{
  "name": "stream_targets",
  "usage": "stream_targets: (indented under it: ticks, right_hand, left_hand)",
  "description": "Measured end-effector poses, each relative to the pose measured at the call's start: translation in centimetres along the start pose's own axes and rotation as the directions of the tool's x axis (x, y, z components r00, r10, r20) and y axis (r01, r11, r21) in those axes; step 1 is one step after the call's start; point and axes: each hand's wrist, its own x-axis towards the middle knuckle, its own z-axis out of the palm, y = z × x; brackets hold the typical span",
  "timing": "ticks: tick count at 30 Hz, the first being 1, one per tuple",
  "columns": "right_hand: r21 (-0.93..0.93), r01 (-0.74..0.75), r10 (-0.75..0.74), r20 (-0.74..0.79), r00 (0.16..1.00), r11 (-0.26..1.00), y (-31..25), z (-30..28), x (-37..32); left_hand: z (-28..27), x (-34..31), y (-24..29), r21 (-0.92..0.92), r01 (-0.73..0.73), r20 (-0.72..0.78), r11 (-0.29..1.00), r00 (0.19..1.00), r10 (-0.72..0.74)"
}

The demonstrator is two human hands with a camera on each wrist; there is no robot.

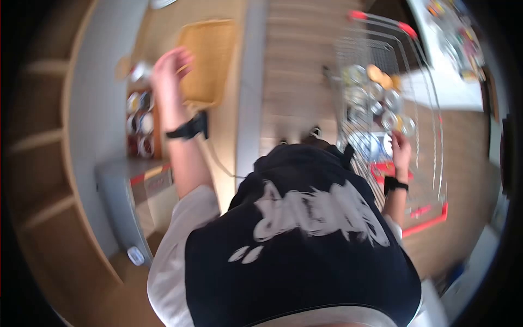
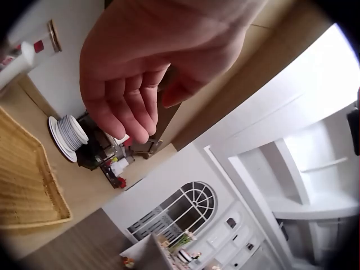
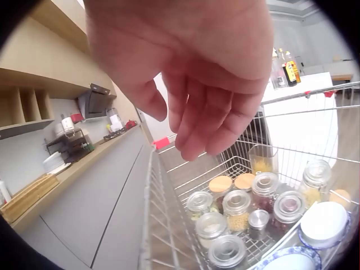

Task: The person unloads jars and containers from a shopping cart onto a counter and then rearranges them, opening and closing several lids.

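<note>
My left hand [image 1: 170, 68] is raised over the wooden counter, beside a woven basket tray [image 1: 210, 60]. In the left wrist view its fingers [image 2: 132, 109] hang loosely curled with nothing in them. My right hand [image 1: 401, 150] hangs over a wire shopping cart [image 1: 407, 30] with red corners, its fingers also loosely bent around nothing. Below it in the right wrist view stand several lidded glass jars [image 3: 237, 208], some holding grains or beans. Two jars there have round wooden lids [image 3: 220, 183]. White dishes [image 3: 323, 222] and a blue-patterned plate [image 3: 289, 261] lie at the cart's near end.
A rack of small jars [image 1: 143, 122] and a grey box-shaped unit [image 1: 131, 180] stand along the counter's left side. Farther along it sits a stack of white plates [image 2: 70, 135]. Beyond the cart is a white table [image 3: 298, 112] with bottles [image 3: 288, 70]. Open shelves line the far left.
</note>
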Motion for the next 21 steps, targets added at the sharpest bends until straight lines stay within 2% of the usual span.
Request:
stream_targets:
  ticks: [1, 2, 3, 4, 5, 6, 7, 9, 11, 13, 15, 16, 17, 18, 19, 21]
  right_hand:
    - [-0.056, -0.005, 0.002, -0.048, 0.999, 0.998, 1.0, -1.1, 0.0]
    - [-0.064, 0.008, -0.014, -0.102, 0.995, 0.998, 0.9, -1.7, -0.4]
    - [-0.182, -0.020, -0.007, -0.146, 0.989, 0.983, 1.5, -2.6, -0.3]
    - [-0.112, -0.109, 0.081, -0.231, 0.970, 0.988, 1.9, -2.9, -0.3]
    - [-0.180, -0.134, 0.078, -0.287, 0.955, 0.975, 3.7, -3.3, 0.1]
    - [-0.181, -0.141, 0.079, -0.314, 0.946, 0.973, 4.8, -3.8, 0.6]
    - [-0.124, -0.195, 0.144, -0.335, 0.931, 0.973, 5.4, -3.9, 1.1]
    - [-0.120, -0.257, 0.203, -0.344, 0.917, 0.959, 7.9, -3.6, 2.6]
    - [-0.212, -0.319, 0.259, -0.268, 0.928, 0.924, 9.0, -3.0, 3.8]
    - [-0.198, -0.315, 0.265, -0.244, 0.933, 0.928, 12.5, -1.2, 5.2]
    - [-0.279, -0.329, 0.281, -0.197, 0.939, 0.902, 13.7, 0.6, 6.1]
    - [-0.336, -0.401, 0.388, -0.110, 0.915, 0.852, 13.3, 0.9, 6.2]
    - [-0.325, -0.408, 0.396, -0.103, 0.912, 0.853, 13.7, 1.2, 6.1]
    - [-0.468, -0.481, 0.556, 0.026, 0.831, 0.741, 14.2, 1.6, 6.0]
    - [-0.611, -0.502, 0.702, 0.129, 0.700, 0.612, 14.8, 2.1, 5.9]
    - [-0.647, -0.451, 0.694, 0.172, 0.699, 0.615, 19.0, 4.3, 4.2]
  left_hand:
    - [0.2, -0.6, -0.1, 0.109, -0.016, -0.032, 0.994, 0.999, 0.020]
    - [-0.5, 0.0, -1.3, 0.189, 0.026, -0.043, 0.982, 0.999, -0.018]
    - [-0.6, 0.1, -2.1, 0.239, 0.028, -0.060, 0.971, 0.998, -0.014]
    - [-0.5, -0.2, -2.6, 0.210, 0.014, -0.073, 0.978, 0.997, 0.001]
    - [-1.5, 0.9, -4.2, 0.157, 0.016, -0.063, 0.987, 0.998, -0.006]
    - [-1.7, 1.0, -4.7, 0.189, -0.029, -0.011, 0.982, 0.999, 0.031]
    - [-1.8, 1.3, -5.6, 0.273, -0.074, -0.008, 0.959, 0.997, 0.079]
    - [1.1, 0.4, -3.6, 0.375, -0.119, 0.015, 0.919, 0.992, 0.123]
    - [0.3, 0.7, -5.1, 0.552, -0.139, 0.006, 0.822, 0.987, 0.163]
    - [1.6, -0.4, -4.4, 0.579, -0.196, 0.051, 0.791, 0.977, 0.205]
    - [2.5, -1.1, -3.3, 0.682, -0.312, 0.150, 0.662, 0.945, 0.291]
    - [3.0, -1.5, -2.9, 0.719, -0.414, 0.227, 0.558, 0.899, 0.374]
    - [3.2, -2.0, -2.3, 0.725, -0.419, 0.237, 0.546, 0.897, 0.373]
    - [3.8, -2.9, -1.5, 0.750, -0.385, 0.241, 0.538, 0.916, 0.321]
    - [4.3, -3.8, -0.8, 0.775, -0.352, 0.242, 0.525, 0.932, 0.269]
    - [4.6, -4.9, -0.2, 0.773, -0.396, 0.285, 0.496, 0.915, 0.286]
